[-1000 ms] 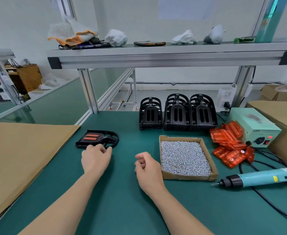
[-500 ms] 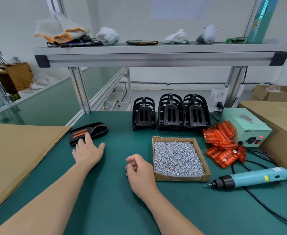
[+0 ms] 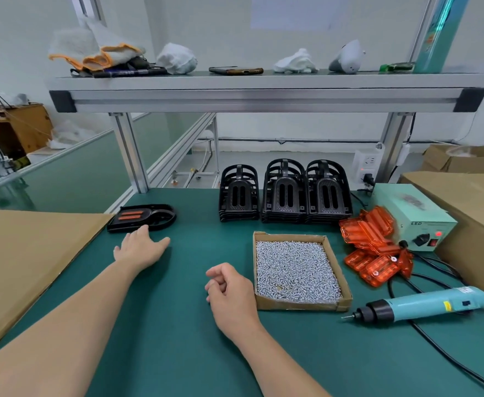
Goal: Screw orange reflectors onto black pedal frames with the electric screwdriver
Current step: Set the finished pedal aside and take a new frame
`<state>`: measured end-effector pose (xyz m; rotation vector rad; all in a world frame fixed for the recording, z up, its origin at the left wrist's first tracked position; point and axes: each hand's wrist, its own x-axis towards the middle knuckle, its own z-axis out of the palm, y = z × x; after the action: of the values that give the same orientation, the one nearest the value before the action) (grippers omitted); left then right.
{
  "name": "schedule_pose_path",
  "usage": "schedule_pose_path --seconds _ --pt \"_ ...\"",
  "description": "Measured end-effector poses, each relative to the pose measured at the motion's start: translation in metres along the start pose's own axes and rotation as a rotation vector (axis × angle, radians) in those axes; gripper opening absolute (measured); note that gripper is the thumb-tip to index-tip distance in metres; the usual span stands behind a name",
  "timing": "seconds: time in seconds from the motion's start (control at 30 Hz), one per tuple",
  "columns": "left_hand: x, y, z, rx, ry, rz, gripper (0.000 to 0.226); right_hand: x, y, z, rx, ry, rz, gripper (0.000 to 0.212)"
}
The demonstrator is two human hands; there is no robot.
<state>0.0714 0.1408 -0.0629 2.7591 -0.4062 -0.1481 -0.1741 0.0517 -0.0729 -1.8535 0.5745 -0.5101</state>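
A black pedal frame with orange reflectors [image 3: 142, 217] lies flat at the left of the green table. My left hand [image 3: 140, 249] lies just in front of it with straight fingers, a fingertip near its front edge. My right hand [image 3: 229, 293] rests mid-table, fingers loosely curled, holding nothing. Three stacks of black pedal frames [image 3: 285, 191] stand at the back. A pile of orange reflectors [image 3: 373, 245] lies to their right. A cardboard tray of screws [image 3: 296, 270] sits beside my right hand. The teal electric screwdriver [image 3: 424, 306] lies at the right.
A pale green power supply box [image 3: 412, 213] stands at the back right, with black cables [image 3: 441, 351] trailing over the table. Cardboard sheets [image 3: 20, 259] flank the left and cardboard boxes [image 3: 475, 213] the right. An aluminium shelf [image 3: 263, 90] with rags and a phone spans overhead.
My left hand has pushed the finished pedal frame away to the back left and its fingers have straightened. My right hand has stayed where it was.
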Motion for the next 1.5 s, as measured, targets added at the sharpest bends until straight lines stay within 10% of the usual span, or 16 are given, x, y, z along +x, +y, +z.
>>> schedule_pose_path --seconds 0.97,1.5 --pt "0.043 -0.031 -0.024 0.517 0.005 0.304 0.077 0.002 -0.001 -0.001 0.045 -0.012 0.019 0.019" --pt "0.013 -0.034 -0.025 0.345 0.234 -0.057 0.082 0.001 -0.004 -0.002 0.031 -0.031 0.046 0.021"
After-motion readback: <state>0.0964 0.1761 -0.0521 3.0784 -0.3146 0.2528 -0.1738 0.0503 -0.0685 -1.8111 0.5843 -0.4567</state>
